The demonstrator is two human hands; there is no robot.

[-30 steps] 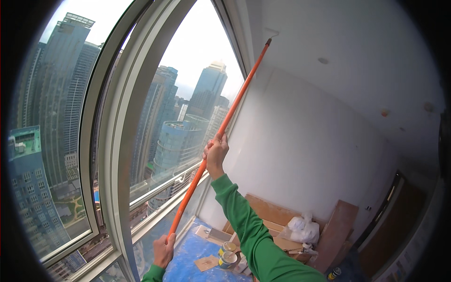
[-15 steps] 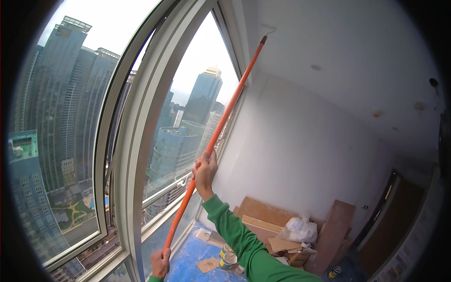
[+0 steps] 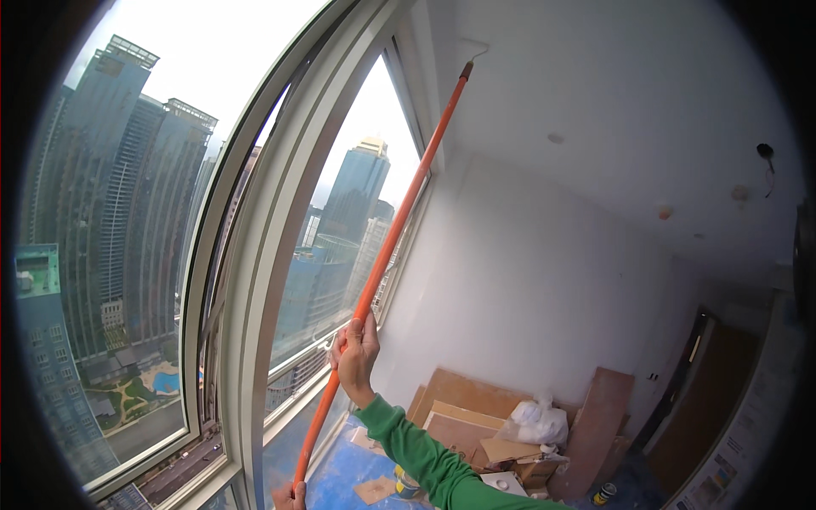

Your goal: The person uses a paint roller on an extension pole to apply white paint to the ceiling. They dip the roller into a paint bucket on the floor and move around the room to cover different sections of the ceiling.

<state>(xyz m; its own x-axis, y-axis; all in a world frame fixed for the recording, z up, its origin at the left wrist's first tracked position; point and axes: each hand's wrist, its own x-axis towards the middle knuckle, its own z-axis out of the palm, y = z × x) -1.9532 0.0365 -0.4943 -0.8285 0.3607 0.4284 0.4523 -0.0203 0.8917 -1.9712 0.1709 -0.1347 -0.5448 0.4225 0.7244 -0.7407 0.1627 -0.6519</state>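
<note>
A long orange extension pole [image 3: 397,231] slants up from the lower left toward the ceiling [image 3: 612,93]. At its top, a thin wire frame holds a pale paint roller [image 3: 476,43] against the ceiling, near the window-side corner; it barely stands out from the white surface. My right hand [image 3: 357,355], in a green sleeve, is closed around the pole's middle. Lower down, my left hand [image 3: 290,495] grips the pole at the bottom edge, partly cut off by the picture.
Tall framed windows [image 3: 255,246] line the left side, with high-rises outside. Blue sheeting [image 3: 336,484] covers the floor, holding paint cans [image 3: 406,484], cardboard [image 3: 376,489], leaning boards [image 3: 595,425] and a white plastic bag [image 3: 541,422]. A dark fitting [image 3: 765,151] hangs from the ceiling; a brown door [image 3: 710,399] stands far right.
Both hands and the pole sit lower and slightly farther left in the picture. The roller appears a little farther left and higher along the ceiling. The whole view has shifted slightly; both grips remain.
</note>
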